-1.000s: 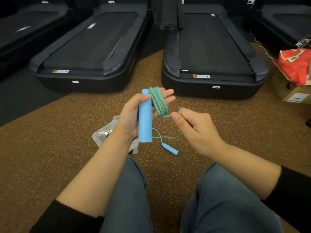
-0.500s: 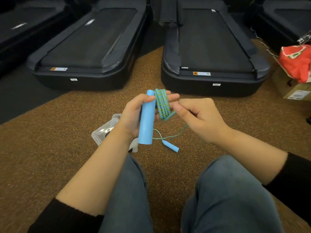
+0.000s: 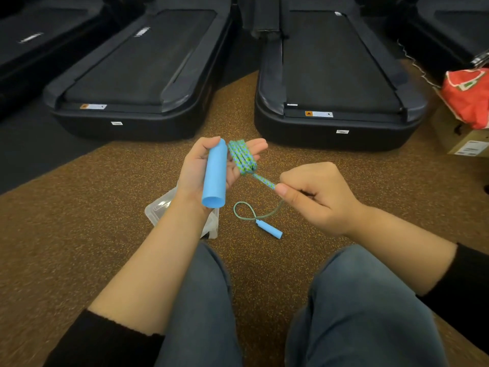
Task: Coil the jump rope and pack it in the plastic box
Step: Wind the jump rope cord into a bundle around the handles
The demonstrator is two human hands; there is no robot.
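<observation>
Carpeted floor (image 3: 79, 221) holds the plastic box (image 3: 161, 207), mostly hidden behind the left forearm (image 3: 169, 250).

My only camera sits on my head, facing forward and down, close over my knees (image 3: 365, 300) and the floor (image 3: 79, 234).

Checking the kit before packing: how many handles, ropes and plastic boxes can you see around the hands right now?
Handles: 2, the held handle in the left hand and the loose handle lying below it
Rope: 1
Plastic box: 1
Total: 4
</observation>
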